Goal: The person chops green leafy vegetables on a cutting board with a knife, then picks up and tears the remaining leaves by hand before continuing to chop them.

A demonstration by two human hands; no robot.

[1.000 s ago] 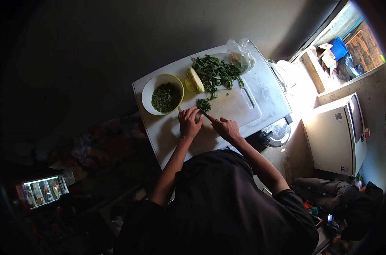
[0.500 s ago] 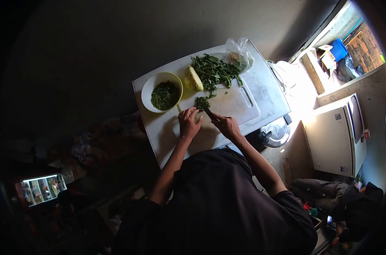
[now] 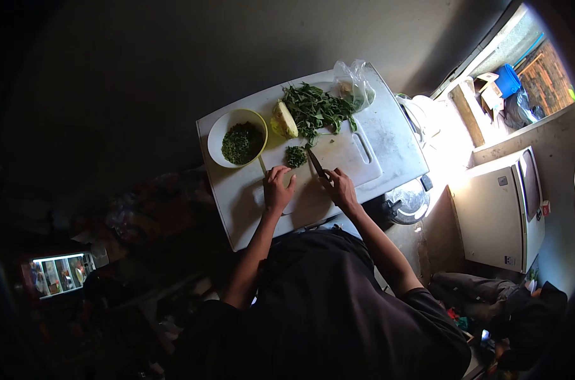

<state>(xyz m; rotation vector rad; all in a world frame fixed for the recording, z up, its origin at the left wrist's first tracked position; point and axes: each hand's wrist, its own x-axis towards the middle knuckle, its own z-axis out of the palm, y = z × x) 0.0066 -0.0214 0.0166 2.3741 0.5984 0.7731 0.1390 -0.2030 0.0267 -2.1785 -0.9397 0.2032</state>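
The small heap of chopped greens [image 3: 295,156] lies on the white cutting board [image 3: 350,151], just beyond your fingertips. Your right hand [image 3: 339,189] is closed around the handle of a knife [image 3: 315,163], whose blade slants up beside the heap. Your left hand [image 3: 278,189] rests on the board near the heap with its fingers curled under. You cannot tell from here whether it grips anything. To the left of the heap stands a pale bowl [image 3: 216,132] filled with more chopped greens. Beyond the heap, a yellowish wedge [image 3: 285,120] lies against a pile of whole leaves [image 3: 318,106], and a clear plastic bag [image 3: 354,85] sits at the far corner. All of this rests on the white table [image 3: 398,136].
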